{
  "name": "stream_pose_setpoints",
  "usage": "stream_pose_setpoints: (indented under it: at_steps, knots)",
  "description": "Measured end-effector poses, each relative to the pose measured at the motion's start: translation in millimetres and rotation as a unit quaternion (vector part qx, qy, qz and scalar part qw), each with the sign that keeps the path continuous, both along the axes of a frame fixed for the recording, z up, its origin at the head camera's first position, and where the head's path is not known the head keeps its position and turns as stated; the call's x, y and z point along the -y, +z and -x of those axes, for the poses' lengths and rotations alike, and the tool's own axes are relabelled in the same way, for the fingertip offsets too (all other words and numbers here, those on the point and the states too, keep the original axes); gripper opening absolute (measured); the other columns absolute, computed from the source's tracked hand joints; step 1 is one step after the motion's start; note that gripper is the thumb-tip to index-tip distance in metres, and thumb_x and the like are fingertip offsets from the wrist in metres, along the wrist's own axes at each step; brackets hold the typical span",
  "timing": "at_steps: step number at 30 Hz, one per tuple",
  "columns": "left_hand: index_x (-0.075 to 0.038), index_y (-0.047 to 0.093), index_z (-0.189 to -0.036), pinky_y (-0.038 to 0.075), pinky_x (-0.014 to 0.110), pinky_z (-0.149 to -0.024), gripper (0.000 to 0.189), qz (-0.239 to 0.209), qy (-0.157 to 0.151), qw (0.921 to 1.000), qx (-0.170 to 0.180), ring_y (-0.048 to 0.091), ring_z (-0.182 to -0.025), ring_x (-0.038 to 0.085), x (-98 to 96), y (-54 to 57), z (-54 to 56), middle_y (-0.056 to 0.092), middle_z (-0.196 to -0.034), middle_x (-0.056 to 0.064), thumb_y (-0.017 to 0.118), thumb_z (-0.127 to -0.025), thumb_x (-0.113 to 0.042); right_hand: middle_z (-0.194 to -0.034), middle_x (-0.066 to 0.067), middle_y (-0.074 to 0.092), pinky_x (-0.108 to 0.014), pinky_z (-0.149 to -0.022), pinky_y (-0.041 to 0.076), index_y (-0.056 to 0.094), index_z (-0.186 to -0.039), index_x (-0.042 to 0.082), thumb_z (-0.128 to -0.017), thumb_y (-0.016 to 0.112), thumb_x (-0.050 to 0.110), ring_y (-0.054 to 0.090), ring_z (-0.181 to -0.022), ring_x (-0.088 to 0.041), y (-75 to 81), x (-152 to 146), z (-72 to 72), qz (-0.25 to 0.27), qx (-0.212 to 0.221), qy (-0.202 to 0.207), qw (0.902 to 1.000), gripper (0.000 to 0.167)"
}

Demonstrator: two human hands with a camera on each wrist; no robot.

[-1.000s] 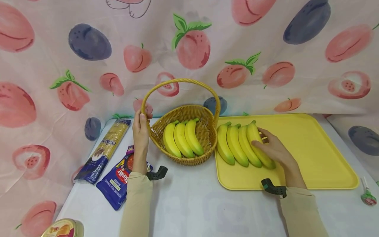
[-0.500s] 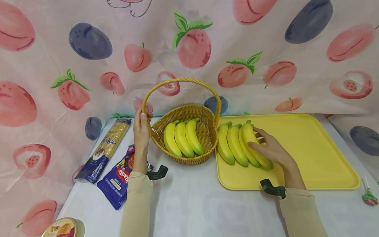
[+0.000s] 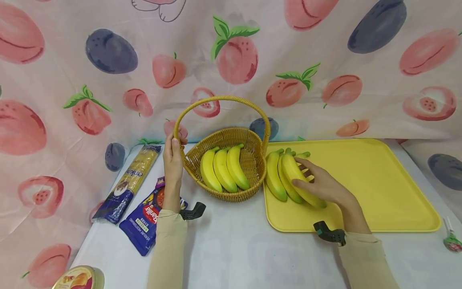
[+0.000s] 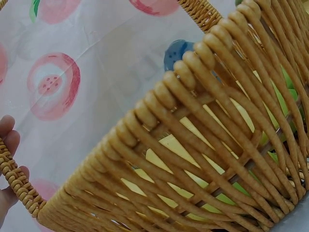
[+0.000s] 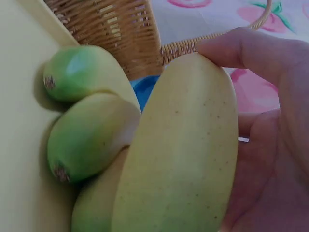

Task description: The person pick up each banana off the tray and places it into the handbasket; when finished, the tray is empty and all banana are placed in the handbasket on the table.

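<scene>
My left hand (image 3: 173,160) holds the left side of the handle of a wicker basket (image 3: 234,196); the left wrist view shows fingers around the woven handle (image 4: 18,181). Three yellow bananas (image 3: 224,170) with green tips lie side by side in the basket. Over the left part of a yellow tray (image 3: 379,184), my right hand (image 3: 325,182) pinches a banana (image 3: 297,176) between thumb and fingers. It overlaps the other bananas (image 3: 275,178) on the tray, partly hiding them. In the right wrist view this held banana (image 5: 178,145) stands in front of its neighbours.
Left of the basket lie a pasta packet (image 3: 126,184) and a blue Barilla pouch (image 3: 142,224), partly behind my left arm. A round tub (image 3: 77,277) is at bottom left, a lollipop (image 3: 452,241) at far right. A fruit-print cloth (image 3: 306,48) hangs behind.
My right hand has moved left with the rightmost tray banana, which now covers part of the bananas beside it. My left hand and the basket have stayed in place.
</scene>
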State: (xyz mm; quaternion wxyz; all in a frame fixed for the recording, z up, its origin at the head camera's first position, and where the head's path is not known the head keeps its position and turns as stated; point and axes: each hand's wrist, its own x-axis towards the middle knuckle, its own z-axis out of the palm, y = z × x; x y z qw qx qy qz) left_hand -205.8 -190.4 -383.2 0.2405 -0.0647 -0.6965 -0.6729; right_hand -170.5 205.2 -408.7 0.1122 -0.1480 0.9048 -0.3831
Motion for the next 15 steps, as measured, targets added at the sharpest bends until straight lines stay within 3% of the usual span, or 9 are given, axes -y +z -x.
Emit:
stream_pose_setpoints:
  at_steps: [3,9,15]
  knots:
    - [-0.014,0.050,-0.134,0.039,0.034,-0.095,0.036,0.000,0.000,1.0000,0.001,0.047,-0.105,0.038,-0.1,0.1,-0.5,0.047,-0.110,0.032,0.031,-0.104,-0.021,-0.125,-0.015,0.052,-0.046,-0.090,0.047,0.028,-0.147,0.011,-0.090,0.062,0.041,0.048,-0.114,-0.029,3.0,5,-2.1,0.002,0.004,0.013,0.9999,0.073]
    - [-0.014,0.049,-0.134,0.036,0.049,-0.098,0.036,0.000,0.000,1.0000,0.001,0.046,-0.105,0.038,-0.2,0.9,-0.7,0.047,-0.110,0.031,0.031,-0.104,-0.021,-0.122,-0.011,0.055,-0.041,-0.088,0.048,0.030,-0.147,0.013,-0.089,0.062,0.042,0.051,-0.112,-0.026,5.8,14,-4.6,0.008,0.006,0.041,0.9991,0.072]
    - [-0.012,0.049,-0.133,0.038,0.043,-0.095,0.036,0.007,0.002,1.0000,-0.004,0.045,-0.103,0.038,-0.5,1.0,-1.2,0.047,-0.108,0.030,0.031,-0.104,-0.020,-0.120,-0.007,0.056,-0.039,-0.086,0.048,0.031,-0.146,0.015,-0.088,0.064,0.042,0.052,-0.110,-0.024,6.7,19,-8.8,0.010,-0.004,0.069,0.9975,0.072]
